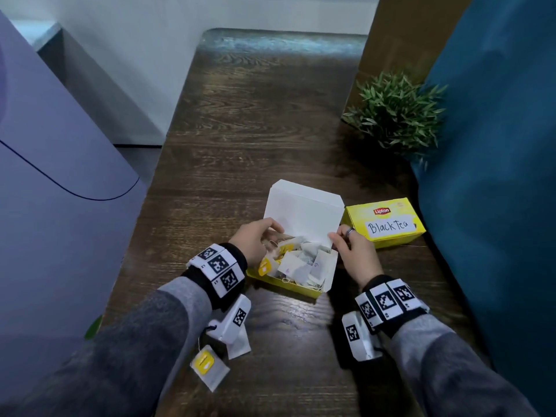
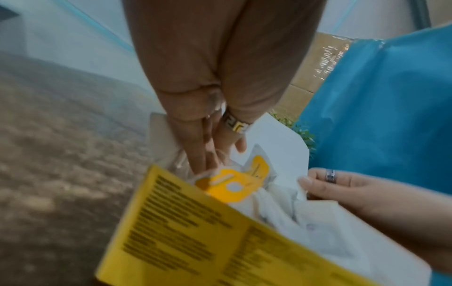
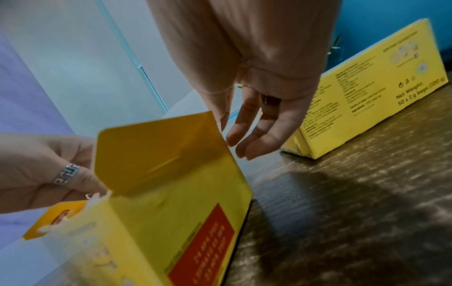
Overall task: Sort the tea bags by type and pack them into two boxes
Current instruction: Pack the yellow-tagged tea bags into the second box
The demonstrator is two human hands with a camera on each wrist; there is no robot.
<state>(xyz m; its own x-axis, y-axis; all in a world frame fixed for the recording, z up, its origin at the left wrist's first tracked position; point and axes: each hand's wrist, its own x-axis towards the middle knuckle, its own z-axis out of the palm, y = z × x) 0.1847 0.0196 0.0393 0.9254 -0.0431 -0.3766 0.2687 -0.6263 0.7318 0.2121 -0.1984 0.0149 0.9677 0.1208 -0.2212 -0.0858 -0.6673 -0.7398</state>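
An open yellow box sits on the wooden table with its white lid raised, filled with several tea bags. My left hand reaches into the box's left end, fingers together among the tea bags, pinching one beside a yellow tag. My right hand pinches the box's right side flap between thumb and fingers. A shut yellow box labelled "Black Tea" stands just right of it. Two loose tea bags lie under my left wrist.
A small green plant stands at the table's right edge, behind the labelled box. A blue cushion lines the right side and a lavender surface the left. The far half of the table is bare wood.
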